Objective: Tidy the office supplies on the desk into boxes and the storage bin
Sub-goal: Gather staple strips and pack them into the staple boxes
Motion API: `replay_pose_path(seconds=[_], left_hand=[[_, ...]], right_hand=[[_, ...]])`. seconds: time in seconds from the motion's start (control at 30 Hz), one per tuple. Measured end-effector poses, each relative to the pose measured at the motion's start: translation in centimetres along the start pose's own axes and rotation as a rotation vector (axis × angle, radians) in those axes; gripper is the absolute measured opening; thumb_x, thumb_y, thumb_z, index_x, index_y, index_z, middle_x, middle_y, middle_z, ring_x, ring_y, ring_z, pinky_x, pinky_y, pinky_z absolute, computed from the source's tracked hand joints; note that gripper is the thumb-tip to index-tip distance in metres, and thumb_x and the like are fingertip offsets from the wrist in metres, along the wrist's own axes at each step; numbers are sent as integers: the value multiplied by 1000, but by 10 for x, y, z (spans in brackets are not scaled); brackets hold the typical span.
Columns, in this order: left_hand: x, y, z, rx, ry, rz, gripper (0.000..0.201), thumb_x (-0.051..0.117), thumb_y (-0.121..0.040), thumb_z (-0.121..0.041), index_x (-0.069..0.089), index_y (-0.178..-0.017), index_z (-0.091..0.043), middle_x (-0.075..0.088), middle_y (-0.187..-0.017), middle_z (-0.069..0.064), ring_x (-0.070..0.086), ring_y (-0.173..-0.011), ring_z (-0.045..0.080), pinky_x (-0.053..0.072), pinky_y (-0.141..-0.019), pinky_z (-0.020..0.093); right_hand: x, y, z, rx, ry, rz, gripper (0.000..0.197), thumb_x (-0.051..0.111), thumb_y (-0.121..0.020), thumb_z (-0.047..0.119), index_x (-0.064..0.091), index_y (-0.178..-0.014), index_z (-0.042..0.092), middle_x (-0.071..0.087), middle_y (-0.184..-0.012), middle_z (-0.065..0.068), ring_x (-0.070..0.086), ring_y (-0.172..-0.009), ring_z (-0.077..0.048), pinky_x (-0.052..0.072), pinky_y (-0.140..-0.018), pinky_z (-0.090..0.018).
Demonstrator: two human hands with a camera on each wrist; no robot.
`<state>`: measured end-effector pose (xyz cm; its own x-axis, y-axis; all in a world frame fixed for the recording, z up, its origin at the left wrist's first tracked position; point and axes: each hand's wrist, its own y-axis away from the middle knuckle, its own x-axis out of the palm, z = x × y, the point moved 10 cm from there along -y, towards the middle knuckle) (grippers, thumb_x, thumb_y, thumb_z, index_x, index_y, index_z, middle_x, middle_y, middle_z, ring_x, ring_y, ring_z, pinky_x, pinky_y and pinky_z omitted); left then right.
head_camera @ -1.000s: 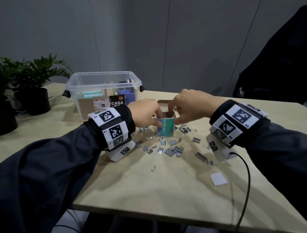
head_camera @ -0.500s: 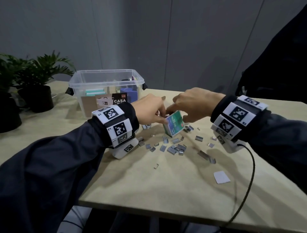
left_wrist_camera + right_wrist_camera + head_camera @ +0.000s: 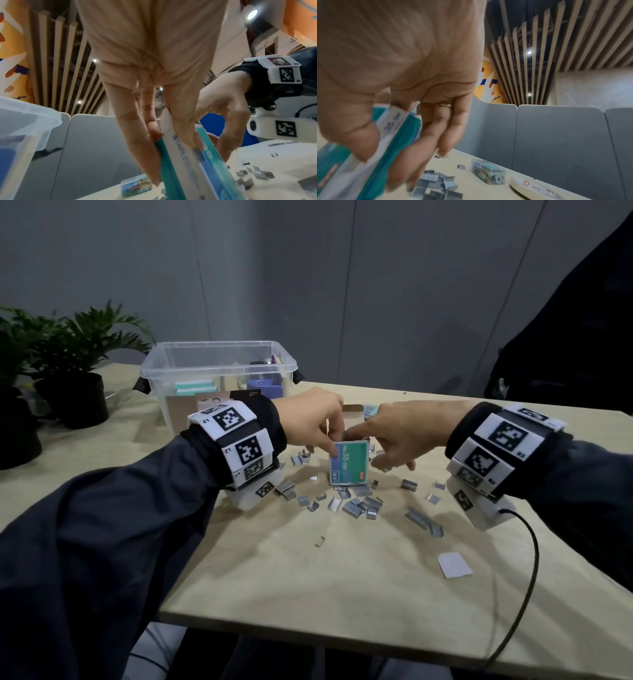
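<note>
Teal-and-white cardboard staple box (image 3: pixel 348 463) upright at frame centre on the light wood counter (image 3: pixel 342 577), tilted 0.5 s ago. Left hand (image 3: pixel 310 419) fingers pinch its left edge; right hand (image 3: pixel 399 433) fingers curl on its right side. Loose metal staples (image 3: pixel 359 505) around. Clear plastic storage bin (image 3: pixel 219 368) upper left, grey wall panels (image 3: pixel 411 285) behind.

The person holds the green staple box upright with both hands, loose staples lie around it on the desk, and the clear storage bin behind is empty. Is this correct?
Not quite: the storage bin is not empty. The head view shows boxes and other supplies inside it. The rest holds: left hand and right hand hold the staple box, with staples around it.
</note>
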<state>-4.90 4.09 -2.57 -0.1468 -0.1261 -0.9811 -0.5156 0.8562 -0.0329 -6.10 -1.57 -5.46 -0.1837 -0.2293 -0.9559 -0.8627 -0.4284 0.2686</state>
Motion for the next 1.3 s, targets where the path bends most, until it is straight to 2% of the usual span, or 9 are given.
replay_pose_path(seconds=[0.17, 0.37, 0.47, 0.6, 0.7, 0.83, 1.0, 1.13, 1.3], left_hand=[[0, -5, 2, 13, -36, 21, 10, 77, -79, -16, 75, -79, -6, 46, -82, -13, 63, -81, 25, 55, -73, 35], [3, -5, 8, -23, -3, -14, 16, 79, -79, -22, 69, -70, -14, 67, -85, 10, 66, -76, 25, 49, -65, 22], [-1, -1, 7, -21, 30, -77, 21, 79, -79, -22, 71, -85, -4, 67, -90, 9, 62, -77, 20, 41, -61, 10], [-1, 2, 17, -91, 167, -138, 47, 84, -71, -29, 60, -106, -9, 61, -105, 6, 66, -71, 17, 57, -62, 30], [4, 2, 23, -180, 264, -127, 65, 86, -69, -27, 50, -121, -10, 54, -95, 4, 61, -64, 11, 56, -50, 29], [18, 0, 27, -271, 164, 6, 62, 83, -70, -40, 60, -113, -3, 57, -87, 2, 63, -69, 14, 54, -49, 27], [35, -5, 33, -321, 313, 120, 48, 83, -71, -34, 61, -102, -5, 66, -102, 7, 70, -82, 22, 59, -57, 30], [47, -8, 33, -333, 439, 201, 42, 85, -70, -18, 65, -105, -5, 72, -104, 10, 72, -88, 23, 61, -74, 37], [45, -10, 32, -303, 455, 177, 41, 85, -69, -11, 65, -104, -3, 72, -99, 9, 72, -87, 22, 61, -69, 35]], right_hand=[[-18, 7, 14, -143, 5, -264, 52, 64, -84, 25, 40, -131, 31, 70, -74, 11, 60, -54, -4, 54, -60, -29], [-41, 33, -8, -115, -70, -482, 19, 74, -78, 31, 58, -87, 25, 67, -73, 11, 65, -63, -4, 54, -61, -30], [-28, 40, -27, -28, -232, -406, 10, 74, -81, 27, 66, -76, 24, 68, -66, 10, 66, -60, -4, 55, -62, -32], [-12, 46, -74, 246, -526, -422, 14, 75, -84, 25, 67, -87, 14, 72, -71, -3, 71, -63, -14, 55, -52, -25], [30, 36, -97, 527, -587, -129, 52, 84, -72, 42, 60, -104, 9, 70, -93, -9, 72, -77, -17, 60, -58, -28], [66, 21, -87, 599, -606, 196, 94, 91, -45, 44, 51, -123, 12, 72, -99, -11, 74, -83, -25, 60, -82, -42], [52, -8, -69, 573, -732, 110, 45, 80, -78, 18, 61, -115, 0, 72, -80, -8, 70, -76, -20, 59, -85, -32], [49, -23, -63, 537, -761, 104, 29, 75, -84, 8, 63, -109, -1, 72, -87, -12, 70, -81, -23, 60, -83, -35], [41, -27, -63, 472, -654, 37, 30, 78, -81, 12, 66, -109, 6, 74, -90, -7, 70, -73, -14, 56, -54, -23]])
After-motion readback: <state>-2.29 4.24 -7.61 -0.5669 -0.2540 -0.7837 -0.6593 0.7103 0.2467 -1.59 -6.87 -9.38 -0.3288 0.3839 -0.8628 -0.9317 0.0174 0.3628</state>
